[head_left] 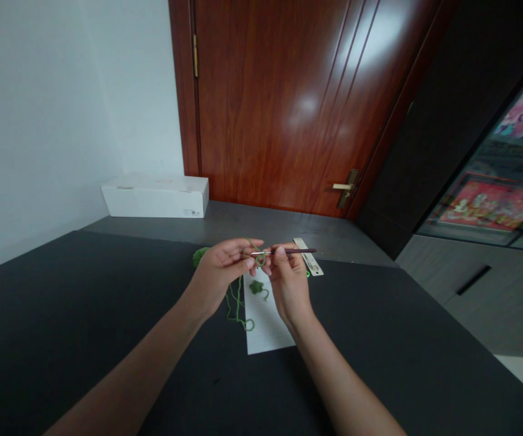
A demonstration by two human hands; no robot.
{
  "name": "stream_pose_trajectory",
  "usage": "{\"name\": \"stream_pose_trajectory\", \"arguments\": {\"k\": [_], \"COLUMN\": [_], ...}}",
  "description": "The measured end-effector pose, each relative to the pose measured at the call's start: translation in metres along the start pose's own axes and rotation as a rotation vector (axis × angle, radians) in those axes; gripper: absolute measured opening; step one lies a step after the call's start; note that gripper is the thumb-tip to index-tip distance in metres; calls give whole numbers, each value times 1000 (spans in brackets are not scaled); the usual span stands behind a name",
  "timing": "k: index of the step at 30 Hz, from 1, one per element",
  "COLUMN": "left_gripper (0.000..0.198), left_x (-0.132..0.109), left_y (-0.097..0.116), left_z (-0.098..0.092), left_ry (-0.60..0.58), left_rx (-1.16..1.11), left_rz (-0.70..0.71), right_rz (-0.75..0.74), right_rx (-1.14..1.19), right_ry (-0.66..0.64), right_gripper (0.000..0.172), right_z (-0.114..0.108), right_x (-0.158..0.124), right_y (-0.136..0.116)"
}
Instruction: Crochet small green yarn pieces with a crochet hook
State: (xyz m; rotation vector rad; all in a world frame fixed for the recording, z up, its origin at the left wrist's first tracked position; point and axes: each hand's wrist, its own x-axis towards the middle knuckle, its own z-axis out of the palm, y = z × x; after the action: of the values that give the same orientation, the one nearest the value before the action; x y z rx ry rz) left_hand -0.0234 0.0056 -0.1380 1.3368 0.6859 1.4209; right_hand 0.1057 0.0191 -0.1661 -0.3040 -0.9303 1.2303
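The left hand is clenched on a length of green yarn, pinching it between thumb and fingertips, with a small loop standing just beyond the fingers. The right hand grasps a crochet hook between thumb and index finger. The hook's dark handle runs out to the right, and its slim metal end points left, reaching the yarn loop at the left hand's fingertips, so the 2 hands are almost touching. From the grip, a loose strand of yarn drops down and curls onto a sheet of white paper under the hands. A small crocheted green piece lies on that sheet, just below the gap between the hands, and a green yarn ball sits beyond the left hand, partly hidden by it. A pale strip, possibly a ruler, lies just past the right hand. All of this rests on a black table, with a grey ledge beyond it holding a white cardboard box in front of a reddish wooden door with a brass handle
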Motion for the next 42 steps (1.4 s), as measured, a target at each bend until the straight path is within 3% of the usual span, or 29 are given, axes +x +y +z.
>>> {"name": "stream_pose_trajectory", "arguments": {"k": [4, 28, 35, 42], "left_gripper": [34, 28, 36, 37], "left_x": [1, 1, 1, -1], "left_y": [-2, -3, -1, 1], "left_z": [-2, -6, -3, -1], "left_ry": [-40, 92, -20, -17], "left_rx": [0, 38, 21, 104], "left_rz": [-17, 35, 36, 8], "right_rz": [-4, 7, -5, -101], "right_rx": [-14, 66, 27, -87], "right_ry": [-3, 6, 15, -11], "right_gripper": [24, 22, 24, 21], "right_z": [-1, 0, -4, -6], "right_x": [1, 0, 2, 3], "right_y": [1, 0, 3, 6]}}
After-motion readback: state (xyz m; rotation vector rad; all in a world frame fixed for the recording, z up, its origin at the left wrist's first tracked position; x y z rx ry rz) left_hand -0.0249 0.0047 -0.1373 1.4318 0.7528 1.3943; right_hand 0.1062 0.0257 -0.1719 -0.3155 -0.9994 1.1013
